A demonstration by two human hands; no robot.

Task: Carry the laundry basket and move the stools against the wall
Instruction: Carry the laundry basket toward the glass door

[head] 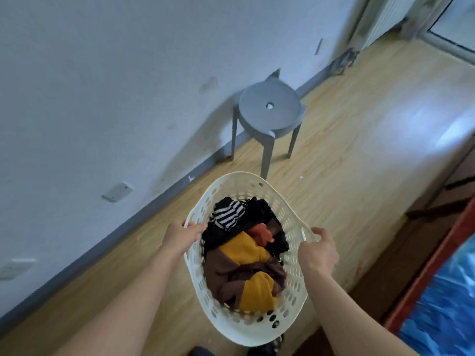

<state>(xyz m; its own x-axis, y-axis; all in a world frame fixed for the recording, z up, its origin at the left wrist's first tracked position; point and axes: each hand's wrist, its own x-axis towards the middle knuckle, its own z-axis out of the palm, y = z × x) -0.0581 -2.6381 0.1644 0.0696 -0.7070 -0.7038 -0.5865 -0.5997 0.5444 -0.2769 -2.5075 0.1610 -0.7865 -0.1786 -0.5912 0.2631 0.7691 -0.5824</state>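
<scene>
A white perforated laundry basket of clothes is gripped at opposite rims by the left hand and right hand, long axis toward a grey stool by the wall.

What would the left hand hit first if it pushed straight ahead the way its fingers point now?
The left hand already grips the laundry basket rim; straight on, its fingers would likely meet the striped garment inside, though depth is unclear.

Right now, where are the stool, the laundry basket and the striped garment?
stool (269, 104): head view, seat top.
laundry basket (239, 179): head view, far rim.
striped garment (228, 214): head view, its middle.
</scene>
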